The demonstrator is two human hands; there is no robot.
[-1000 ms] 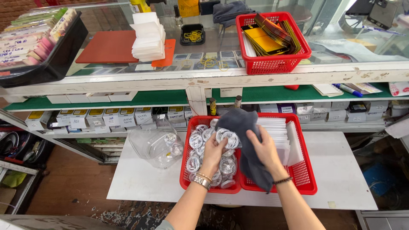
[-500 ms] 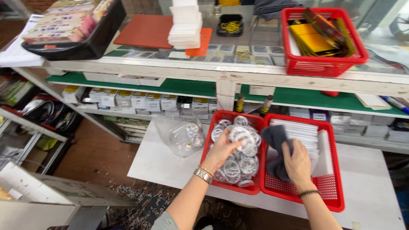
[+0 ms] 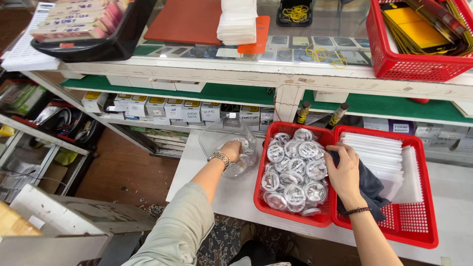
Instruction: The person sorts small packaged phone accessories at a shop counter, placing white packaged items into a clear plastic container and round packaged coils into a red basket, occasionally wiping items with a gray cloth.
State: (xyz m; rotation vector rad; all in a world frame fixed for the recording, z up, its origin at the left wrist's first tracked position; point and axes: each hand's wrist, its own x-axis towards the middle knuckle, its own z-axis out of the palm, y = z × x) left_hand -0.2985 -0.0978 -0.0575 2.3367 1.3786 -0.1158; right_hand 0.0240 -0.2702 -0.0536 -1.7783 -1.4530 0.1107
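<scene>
While the person leans over a white counter (image 3: 217, 197), the left hand (image 3: 232, 149) reaches inside a clear plastic bag (image 3: 221, 135) that lies near the counter's left edge. Its fingers are curled around something within the bag, though the plastic blurs what they hold. A metal watch sits on that wrist.

Just right of the bag, a red basket (image 3: 266, 199) holds a heap of small coiled white cables in clear wrappers (image 3: 294, 170). It touches a second red basket (image 3: 423, 226), which holds a stack of white sleeves (image 3: 382, 157) and a dark grey cloth (image 3: 372, 189).

Resting on the shared rim between the two baskets, the right hand (image 3: 343, 170) has its fingers bent and spread narrowly over the cloth's edge, seemingly steadying it. Whether it grips the cloth cannot be told. A dark bead bracelet circles that wrist.

Both baskets sit close to the counter's front edge, within easy reach of both hands. Bare counter shows in front of the bag and to the far right of the second basket. Behind, a green shelf (image 3: 231, 92) of small boxes overhangs the counter's back edge, so room above the baskets is limited.
</scene>
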